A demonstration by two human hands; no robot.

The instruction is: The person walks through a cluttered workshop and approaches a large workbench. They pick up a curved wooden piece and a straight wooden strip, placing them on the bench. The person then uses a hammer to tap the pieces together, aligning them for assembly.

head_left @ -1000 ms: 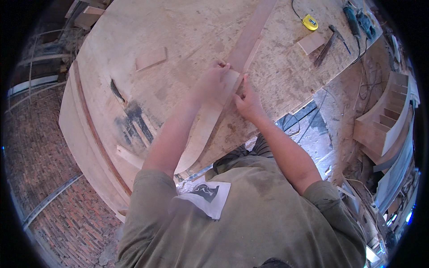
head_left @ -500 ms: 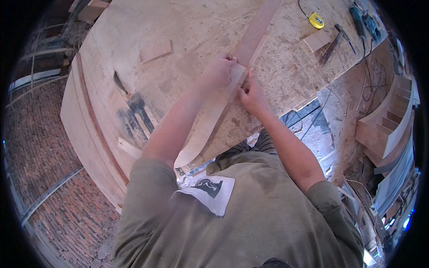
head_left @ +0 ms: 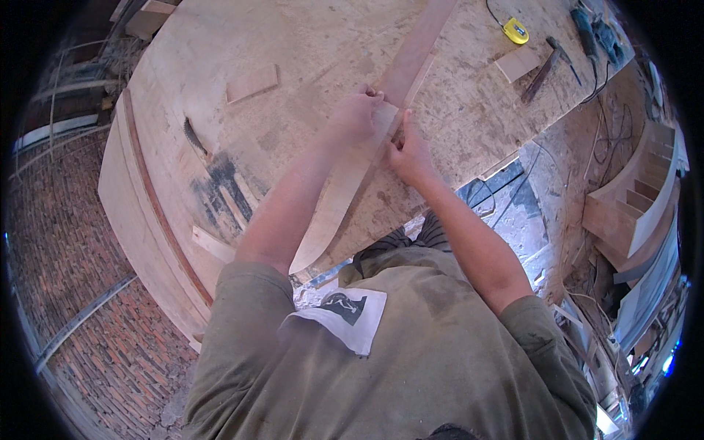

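Note:
A long pale wooden strip [head_left: 335, 198] with a rounded near end lies slantwise over the worktable. Its far end meets a reddish-brown wooden strip [head_left: 418, 48] that runs on toward the far edge. My left hand [head_left: 358, 115] is closed on the pale strip's left edge close to this joint, fingertips curled over it. At the opposite edge, my right hand [head_left: 411, 155] pinches the strips from the right, its index finger pointing up along the side. The exact contact under my right fingers is partly hidden.
Offcuts of wood [head_left: 252, 83] lie on the worktable [head_left: 293, 44]. A yellow tape measure [head_left: 515, 31], a small wood block [head_left: 518, 64], a hammer [head_left: 541, 73] and a corded power tool [head_left: 584, 33] sit at the right. A curved wooden shelf unit [head_left: 631, 202] stands beyond.
Both hands keep their hold on the strips. They and the joint appear slightly farther left, while the whole view has shifted a little.

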